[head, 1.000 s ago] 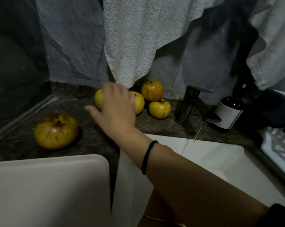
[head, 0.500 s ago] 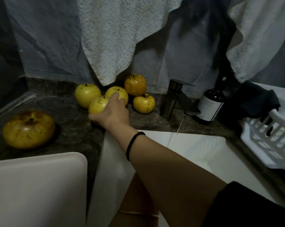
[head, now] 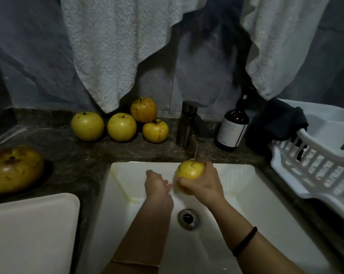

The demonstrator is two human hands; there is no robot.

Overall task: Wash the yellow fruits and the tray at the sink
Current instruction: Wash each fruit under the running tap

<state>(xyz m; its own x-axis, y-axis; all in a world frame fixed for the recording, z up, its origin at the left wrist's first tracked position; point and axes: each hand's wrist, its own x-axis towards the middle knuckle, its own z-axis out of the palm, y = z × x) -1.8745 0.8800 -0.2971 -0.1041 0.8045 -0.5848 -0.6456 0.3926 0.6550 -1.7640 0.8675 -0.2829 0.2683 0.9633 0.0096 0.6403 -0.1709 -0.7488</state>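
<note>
From my feed the room is dim. A grey stone-look wall [head: 28, 56] fills the upper frame, with 2 pale towels [head: 112, 46] hanging over it. A dark marbled counter [head: 78, 155] runs across the middle. At right I see a brown pump bottle [head: 231, 129], a dark cloth [head: 276, 121] and a white slatted basket [head: 315, 165].

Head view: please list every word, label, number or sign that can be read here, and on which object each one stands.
Dark pump bottle beside the tap: it carries a pale label with lines of small print, too blurred to read.
No other writing, number or sign shows, neither on the fruits, the tray, the white basket nor the towels.
</note>
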